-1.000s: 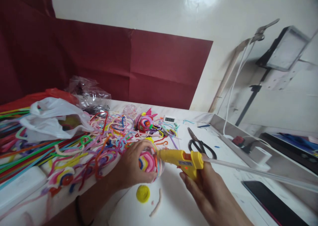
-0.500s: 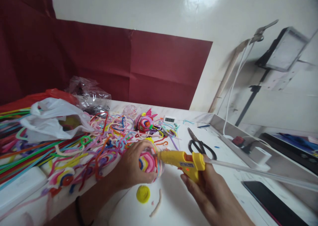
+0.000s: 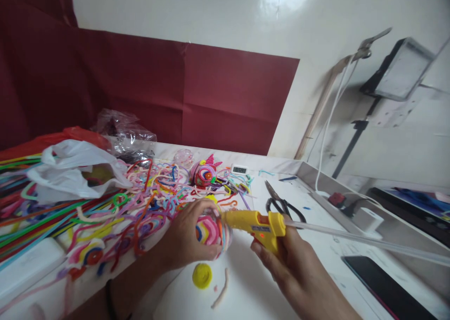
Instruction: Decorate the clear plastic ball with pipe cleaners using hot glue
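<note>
My left hand [image 3: 188,235] is closed around a rounded craft piece [image 3: 209,231] coiled from pink, blue, yellow and orange pipe cleaners. In my right hand [image 3: 295,264] is a yellow hot glue gun [image 3: 255,224], its small light glowing orange. The gun's nozzle meets the upper right of the craft piece, near my left fingertips; whether it touches I cannot tell. A long clear glue stick [image 3: 351,233] sticks out of the gun's back. Below the hands lie a yellow coiled disc [image 3: 202,276] and a short pale pipe cleaner [image 3: 221,289].
Loose pipe cleaners [image 3: 105,217] heap up on the left beside a white plastic bag [image 3: 77,170]. A finished-looking pink fish [image 3: 204,174] and a small digital clock [image 3: 239,169] stand at the back. Black-handled scissors [image 3: 281,203] and a phone [image 3: 379,282] lie on the right.
The glue gun and my right hand have shifted slightly left, towards the craft piece. My left hand keeps its hold.
</note>
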### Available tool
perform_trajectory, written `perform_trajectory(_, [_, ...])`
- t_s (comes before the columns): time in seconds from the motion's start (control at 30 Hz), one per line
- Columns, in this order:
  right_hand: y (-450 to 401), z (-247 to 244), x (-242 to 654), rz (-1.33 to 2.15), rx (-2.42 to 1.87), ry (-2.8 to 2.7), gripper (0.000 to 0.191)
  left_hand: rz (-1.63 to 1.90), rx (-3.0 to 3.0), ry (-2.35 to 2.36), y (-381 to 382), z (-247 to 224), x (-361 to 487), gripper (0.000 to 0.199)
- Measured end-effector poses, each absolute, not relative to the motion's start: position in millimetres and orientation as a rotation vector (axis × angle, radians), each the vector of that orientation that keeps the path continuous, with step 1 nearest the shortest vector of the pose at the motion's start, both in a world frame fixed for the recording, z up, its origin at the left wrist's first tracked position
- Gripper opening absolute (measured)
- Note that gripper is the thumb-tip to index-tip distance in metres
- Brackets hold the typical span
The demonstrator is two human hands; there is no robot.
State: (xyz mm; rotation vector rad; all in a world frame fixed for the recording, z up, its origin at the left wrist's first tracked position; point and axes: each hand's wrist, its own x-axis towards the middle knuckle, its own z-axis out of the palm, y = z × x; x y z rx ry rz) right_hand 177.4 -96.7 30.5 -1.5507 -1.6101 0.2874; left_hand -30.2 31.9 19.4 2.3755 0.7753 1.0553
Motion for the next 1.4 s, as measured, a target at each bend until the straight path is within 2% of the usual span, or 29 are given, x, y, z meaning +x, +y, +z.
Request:
perform_trajectory(0.47, [-84, 43, 170, 0.345, -1.578, -1.533, 0.024, 1.064, 2.387, 0.751, 35, 14, -30, 0.068])
perform_trajectory(0.6, [-82, 41, 168, 0.301, -1.560, -1.564, 0.020, 1.080, 2.397, 0.760, 34, 13, -30, 0.068])
perform_trajectory(0.77, [-84, 37, 169, 0.280, -1.590, -1.592, 0.027, 1.081, 2.384, 0.787, 34, 11, -31, 0.072])
perform_trajectory(1.4, [-106, 23, 179, 0.341, -1.568, -1.613, 0.027, 1.118, 2.395, 0.723, 40, 6, -31, 0.072])
